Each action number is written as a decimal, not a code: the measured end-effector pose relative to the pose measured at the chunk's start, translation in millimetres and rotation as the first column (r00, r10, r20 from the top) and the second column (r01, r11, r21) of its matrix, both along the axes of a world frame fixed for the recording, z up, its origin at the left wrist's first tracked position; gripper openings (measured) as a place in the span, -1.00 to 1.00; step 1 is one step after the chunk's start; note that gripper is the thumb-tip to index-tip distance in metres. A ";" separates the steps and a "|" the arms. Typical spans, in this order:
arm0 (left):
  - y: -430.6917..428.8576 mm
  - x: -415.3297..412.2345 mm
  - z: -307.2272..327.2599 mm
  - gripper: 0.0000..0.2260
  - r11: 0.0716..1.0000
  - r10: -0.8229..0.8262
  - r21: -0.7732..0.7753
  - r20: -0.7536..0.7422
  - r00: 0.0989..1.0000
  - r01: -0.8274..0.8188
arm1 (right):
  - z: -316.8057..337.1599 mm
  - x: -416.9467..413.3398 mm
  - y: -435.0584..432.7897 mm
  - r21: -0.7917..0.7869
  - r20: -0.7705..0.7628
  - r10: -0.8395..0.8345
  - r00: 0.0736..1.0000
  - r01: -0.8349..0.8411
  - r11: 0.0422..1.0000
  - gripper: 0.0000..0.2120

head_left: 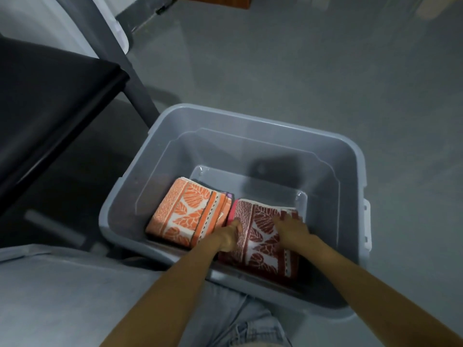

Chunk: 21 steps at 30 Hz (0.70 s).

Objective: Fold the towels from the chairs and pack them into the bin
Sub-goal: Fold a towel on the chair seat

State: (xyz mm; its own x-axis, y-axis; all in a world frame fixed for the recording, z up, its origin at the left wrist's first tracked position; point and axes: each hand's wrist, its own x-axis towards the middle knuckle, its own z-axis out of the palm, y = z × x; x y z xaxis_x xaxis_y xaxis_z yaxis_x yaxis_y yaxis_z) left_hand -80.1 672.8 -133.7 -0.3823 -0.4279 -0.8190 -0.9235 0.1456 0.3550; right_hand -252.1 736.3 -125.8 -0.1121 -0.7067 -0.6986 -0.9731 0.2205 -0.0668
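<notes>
Left hand [229, 237] is gripping the maroon towel [261, 242] at its left edge, right hand [292, 230] pressing flat on top; best squaring it snugly beside the orange towel [185, 211].

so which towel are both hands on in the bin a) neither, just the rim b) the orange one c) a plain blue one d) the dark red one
d: the left hand grips the edge of the dark red towel and the right hand rests on top.

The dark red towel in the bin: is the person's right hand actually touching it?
Touching. The head view shows the right hand lying on top of the dark red towel, fingers spread over its leaf pattern.
</notes>
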 end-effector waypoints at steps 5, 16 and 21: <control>4.7 0.3 0.7 -0.48 0.993 -0.078 -0.081 0.081 0.994 0.084 | -7.4 5.0 7.9 0.145 0.065 0.038 0.997 -0.047 0.988 0.05; -73.9 35.2 127.2 -0.72 0.840 0.278 -0.402 -0.258 0.925 -0.365 | 97.6 63.2 -88.9 -0.555 -0.099 0.137 0.986 -0.169 0.815 -0.51; -96.8 111.5 232.2 -0.76 0.496 0.380 -0.598 -0.503 0.776 -0.630 | 184.2 144.2 -141.6 -0.791 0.071 0.264 0.962 -0.107 0.603 -0.55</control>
State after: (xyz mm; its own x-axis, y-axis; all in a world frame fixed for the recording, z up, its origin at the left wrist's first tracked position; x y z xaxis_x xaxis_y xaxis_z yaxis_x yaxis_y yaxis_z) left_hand 31.4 576.0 98.5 -0.0452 -0.9970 -0.0631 -0.8006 -0.0016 0.5993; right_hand -107.9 594.7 58.5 0.1436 -0.9816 0.1260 -0.9428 -0.1744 -0.2842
